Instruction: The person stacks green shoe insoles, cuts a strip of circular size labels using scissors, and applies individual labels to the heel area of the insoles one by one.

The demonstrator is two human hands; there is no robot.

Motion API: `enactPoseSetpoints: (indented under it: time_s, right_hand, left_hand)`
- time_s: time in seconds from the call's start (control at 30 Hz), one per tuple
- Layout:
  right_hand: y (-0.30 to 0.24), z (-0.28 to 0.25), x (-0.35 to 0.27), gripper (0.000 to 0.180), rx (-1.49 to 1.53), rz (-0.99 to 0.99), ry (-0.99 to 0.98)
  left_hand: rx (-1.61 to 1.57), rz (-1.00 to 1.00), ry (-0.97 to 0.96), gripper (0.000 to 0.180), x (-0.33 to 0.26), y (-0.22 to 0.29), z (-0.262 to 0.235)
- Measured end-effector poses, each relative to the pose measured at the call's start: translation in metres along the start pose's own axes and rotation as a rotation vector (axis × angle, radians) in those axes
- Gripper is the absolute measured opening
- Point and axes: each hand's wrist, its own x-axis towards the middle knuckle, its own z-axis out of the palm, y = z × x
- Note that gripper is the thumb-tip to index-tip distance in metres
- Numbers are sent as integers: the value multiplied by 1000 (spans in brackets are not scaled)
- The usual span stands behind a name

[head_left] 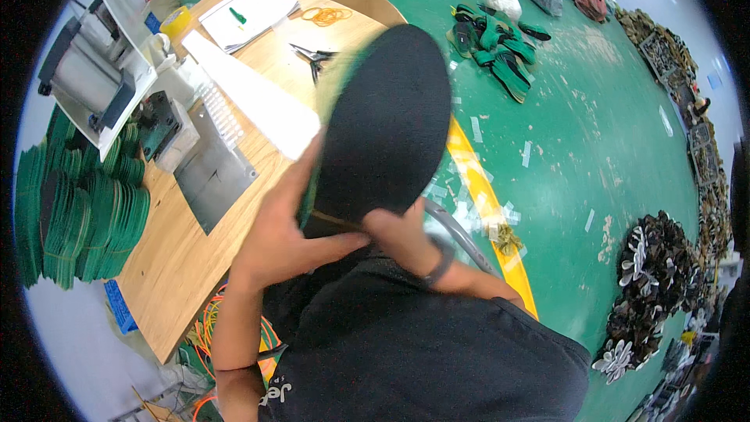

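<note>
On the left we have stacks of green insoles beside the wooden bench, which carries a pressing machine and scissors.

Our left hand cups the heel end of a black-faced insole held up above the bench edge, close before us, its fingers curled round the green rim. Our right hand pinches the same heel end from the other side, fingers pressed together on it.

To do this well, we judge both grips should stay low at the heel, leaving the face bare for checking, and we should turn it slowly.

The insole's long axis runs from the heel near our chest up and slightly rightward, toe pointing away toward the green floor.
</note>
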Motion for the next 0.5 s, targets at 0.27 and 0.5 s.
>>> enactPoseSetpoints:
  time_s: [0.27,0.5]
  right_hand:
    - [-27,-53,-4,57,279,64,566]
    - [-153,-157,246,59,36,-134,542]
  left_hand:
    - [144,135,-153,70,-25,-44,14]
    - [191,92,293,30,-35,-52,-15]
